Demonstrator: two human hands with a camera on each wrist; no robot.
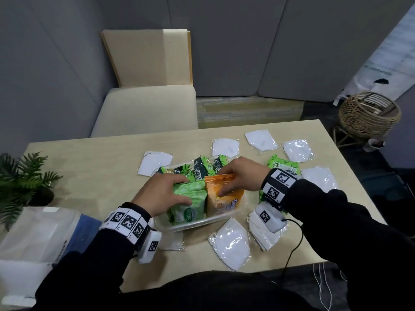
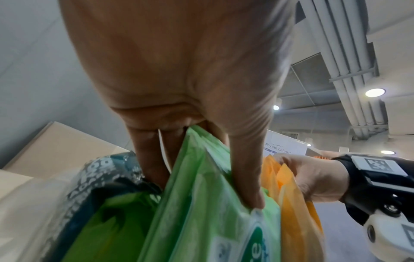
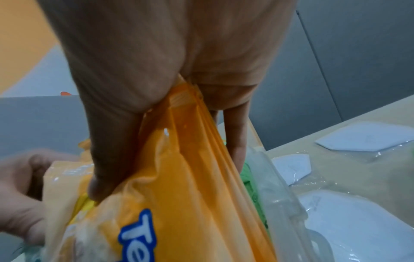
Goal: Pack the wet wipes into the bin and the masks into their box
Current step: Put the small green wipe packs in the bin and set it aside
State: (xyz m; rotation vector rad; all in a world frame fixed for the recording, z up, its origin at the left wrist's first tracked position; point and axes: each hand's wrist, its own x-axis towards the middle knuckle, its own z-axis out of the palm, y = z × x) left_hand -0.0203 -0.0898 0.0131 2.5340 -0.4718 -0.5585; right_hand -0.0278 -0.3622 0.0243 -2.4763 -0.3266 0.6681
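Your left hand (image 1: 160, 194) pinches the green pack (image 1: 190, 199), your right hand (image 1: 239, 176) pinches the orange pack (image 1: 224, 196); both stand on edge in the bin (image 1: 197, 224) at table centre. Push them down side by side, upright, so they stay below the rim. One green pack lies outside at 3 o'clock; masks (image 1: 231, 243) ring the bin.

Wrapped masks (image 1: 231, 242) ring the packed bin (image 1: 193, 224); bare table (image 1: 94, 176) lies open toward its left edge, before the plant (image 1: 22, 182).

Office booth: padded partitions (image 1: 247, 41), table (image 1: 89, 176), chair (image 1: 143, 108).
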